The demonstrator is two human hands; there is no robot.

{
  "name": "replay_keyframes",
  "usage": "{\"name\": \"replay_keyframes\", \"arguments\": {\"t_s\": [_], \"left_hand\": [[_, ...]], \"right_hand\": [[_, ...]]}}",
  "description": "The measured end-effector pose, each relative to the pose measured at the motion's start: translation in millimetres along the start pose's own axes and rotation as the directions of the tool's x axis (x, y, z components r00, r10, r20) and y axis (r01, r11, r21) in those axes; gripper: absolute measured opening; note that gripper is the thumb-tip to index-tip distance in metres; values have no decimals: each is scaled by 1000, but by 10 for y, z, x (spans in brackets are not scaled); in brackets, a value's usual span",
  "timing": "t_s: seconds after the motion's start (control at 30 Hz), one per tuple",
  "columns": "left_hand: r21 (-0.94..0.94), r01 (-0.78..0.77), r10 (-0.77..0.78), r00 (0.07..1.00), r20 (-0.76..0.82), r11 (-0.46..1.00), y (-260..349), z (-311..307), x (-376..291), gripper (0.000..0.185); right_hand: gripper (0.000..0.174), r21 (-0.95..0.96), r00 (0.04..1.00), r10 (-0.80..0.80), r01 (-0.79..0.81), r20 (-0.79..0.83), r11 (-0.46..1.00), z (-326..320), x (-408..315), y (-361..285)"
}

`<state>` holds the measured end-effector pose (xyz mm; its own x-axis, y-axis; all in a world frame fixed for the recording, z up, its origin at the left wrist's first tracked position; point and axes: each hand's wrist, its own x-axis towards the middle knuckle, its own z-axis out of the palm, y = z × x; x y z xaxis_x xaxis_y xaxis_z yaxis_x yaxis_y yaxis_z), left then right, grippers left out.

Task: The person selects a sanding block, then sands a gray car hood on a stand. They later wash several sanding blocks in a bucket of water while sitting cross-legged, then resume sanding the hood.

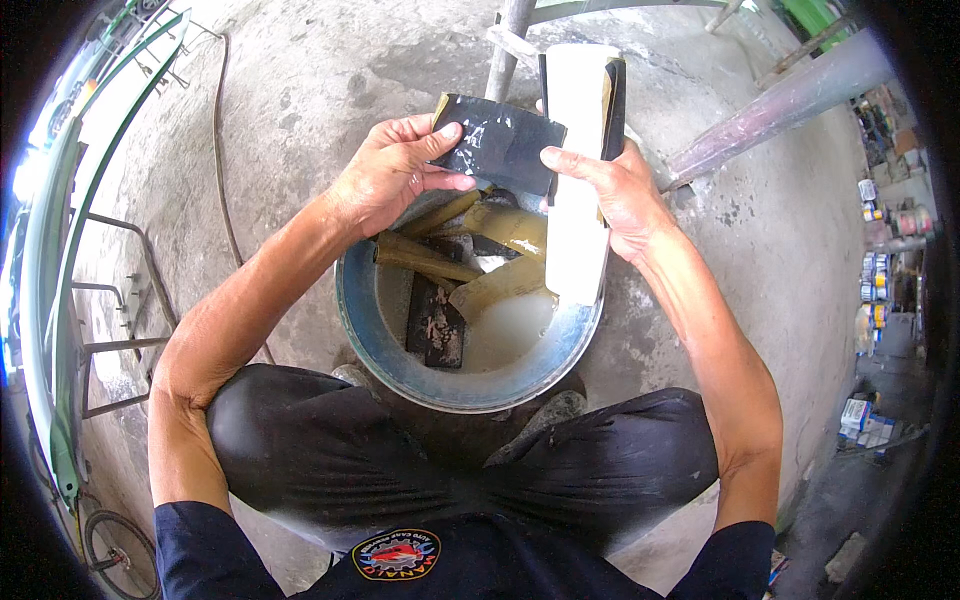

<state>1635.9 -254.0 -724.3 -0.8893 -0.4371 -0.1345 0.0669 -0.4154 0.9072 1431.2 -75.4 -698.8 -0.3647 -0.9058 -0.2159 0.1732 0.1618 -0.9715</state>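
My left hand (409,161) pinches the left end of a black sheet of sandpaper (501,142) with whitish smears and a yellowish-brown edge. My right hand (619,180) grips a long white board (576,120), its thumb on the sheet's right end. Along the board's right side a folded dark strip (613,105), apparently sandpaper, is held under the same hand. Below both hands stands a round blue tub (360,330) of cloudy water (517,330). Curled yellowish-brown sandpaper sheets (506,225) and a dark, scuffed flat piece (435,326) lie in it. The board's lower end overlaps the tub's rim.
My bent knees (300,427) flank the tub on a stained concrete floor (300,97). A metal stand's leg (510,56) rises behind it, and a thick pole (772,105) slants at right. Green vehicle panels (67,300), a hose (219,142) and a bicycle wheel (120,559) are at left.
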Motion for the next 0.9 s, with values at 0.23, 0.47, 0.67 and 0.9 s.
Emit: {"name": "replay_keyframes", "arguments": {"t_s": [0.23,0.47,0.67,0.9], "left_hand": [[74,17,-8,992,-124,997,2,-13,-19,19],[299,-45,124,960,-249,953,-28,66,-49,19],[-3,-14,13,976,-219,1000,43,65,-29,38],[-213,-80,38,980,-196,974,93,-8,-12,45]], "right_hand": [[39,-28,999,-31,30,-34,999,112,-95,-71],[51,108,990,91,-79,-109,991,179,-109,3],[37,-164,998,-41,47,40,985,148,-71,76],[53,128,997,-59,65,-53,990,135,-83,-12]]}}
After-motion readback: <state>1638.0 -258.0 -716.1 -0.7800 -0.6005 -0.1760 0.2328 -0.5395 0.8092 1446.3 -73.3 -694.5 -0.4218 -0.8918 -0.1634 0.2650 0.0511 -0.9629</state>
